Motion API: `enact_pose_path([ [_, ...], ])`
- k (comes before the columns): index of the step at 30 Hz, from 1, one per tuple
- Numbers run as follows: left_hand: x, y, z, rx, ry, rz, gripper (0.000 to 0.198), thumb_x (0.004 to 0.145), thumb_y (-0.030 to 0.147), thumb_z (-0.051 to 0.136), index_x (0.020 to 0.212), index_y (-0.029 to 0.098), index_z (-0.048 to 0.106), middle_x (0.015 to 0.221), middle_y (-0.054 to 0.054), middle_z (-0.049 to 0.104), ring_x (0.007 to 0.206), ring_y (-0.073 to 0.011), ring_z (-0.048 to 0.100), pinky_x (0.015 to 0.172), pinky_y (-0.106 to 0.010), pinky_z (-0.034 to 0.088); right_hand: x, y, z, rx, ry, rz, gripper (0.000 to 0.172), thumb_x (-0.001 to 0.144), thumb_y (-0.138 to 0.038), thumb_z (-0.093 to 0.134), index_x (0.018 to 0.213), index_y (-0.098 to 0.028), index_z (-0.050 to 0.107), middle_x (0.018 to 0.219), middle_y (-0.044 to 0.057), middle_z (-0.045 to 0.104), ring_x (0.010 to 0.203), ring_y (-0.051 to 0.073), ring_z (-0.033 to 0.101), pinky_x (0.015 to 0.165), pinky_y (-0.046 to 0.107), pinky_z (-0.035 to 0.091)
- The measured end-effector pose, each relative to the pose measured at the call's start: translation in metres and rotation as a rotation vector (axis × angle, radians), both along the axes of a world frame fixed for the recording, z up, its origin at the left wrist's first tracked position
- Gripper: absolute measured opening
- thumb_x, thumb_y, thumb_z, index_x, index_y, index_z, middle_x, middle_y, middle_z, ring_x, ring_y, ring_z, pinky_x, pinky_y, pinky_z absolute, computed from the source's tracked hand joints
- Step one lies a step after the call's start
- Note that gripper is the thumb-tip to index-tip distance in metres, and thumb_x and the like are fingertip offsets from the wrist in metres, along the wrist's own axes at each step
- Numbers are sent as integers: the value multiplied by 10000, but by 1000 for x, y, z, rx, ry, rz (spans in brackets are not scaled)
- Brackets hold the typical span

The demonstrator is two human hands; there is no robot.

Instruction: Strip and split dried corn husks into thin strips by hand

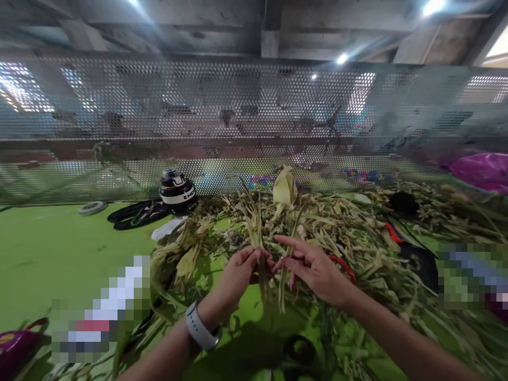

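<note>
Between the thumb and fingers of my left hand (243, 270), a bundle of dried husk strips (256, 227) stands upright, its tail hanging below. My right hand (315, 267) is close beside it, pinching a narrow husk strip (282, 296) with the index finger stretched out to the left. A broad pale husk (284, 190) rises behind the hands. Loose dried husks (333, 225) lie all around on the green surface. By my right wrist a red curved handle (346, 269) shows in part; the rest of it is hidden.
A black flask with a white band (177, 193) stands at the back left, beside a black strap (135, 214) and a pale ring (92, 207). A dark ring (299, 349) lies in front. Behind rises a perforated metal panel (238, 106). A purple bag (482, 172) is at right.
</note>
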State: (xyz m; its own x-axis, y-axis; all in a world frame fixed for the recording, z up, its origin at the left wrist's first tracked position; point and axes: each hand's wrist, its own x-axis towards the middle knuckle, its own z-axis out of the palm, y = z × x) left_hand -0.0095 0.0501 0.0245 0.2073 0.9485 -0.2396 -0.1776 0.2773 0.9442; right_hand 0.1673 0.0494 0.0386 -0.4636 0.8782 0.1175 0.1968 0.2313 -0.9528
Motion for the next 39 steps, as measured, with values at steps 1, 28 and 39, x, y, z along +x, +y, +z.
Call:
enact_pose_path([
  [1,2,-2,-1,-21,-5,-21,235,742,394,588,763,160,568,674,4,630,624,-142,603,639,-288,483,-2,-1,-3,-37,35,6,489,873,-321,485,1345,-278,363,827,4,609,518,78,516,520,220,490],
  [28,-33,29,1,49,-134,274,274,699,405,633,781,163,535,453,114,305,357,-28,236,351,-152,175,-28,43,-62,108,-543,-266,183,757,-325,570,794,-155,625,625,22,606,560,138,506,542,244,349],
  [39,-21,26,-18,-22,57,188,365,585,452,736,709,145,582,399,113,334,326,-25,230,350,-182,134,-38,34,-41,-44,-173,-183,182,779,-351,516,757,-171,500,628,-38,488,472,78,430,445,208,401],
])
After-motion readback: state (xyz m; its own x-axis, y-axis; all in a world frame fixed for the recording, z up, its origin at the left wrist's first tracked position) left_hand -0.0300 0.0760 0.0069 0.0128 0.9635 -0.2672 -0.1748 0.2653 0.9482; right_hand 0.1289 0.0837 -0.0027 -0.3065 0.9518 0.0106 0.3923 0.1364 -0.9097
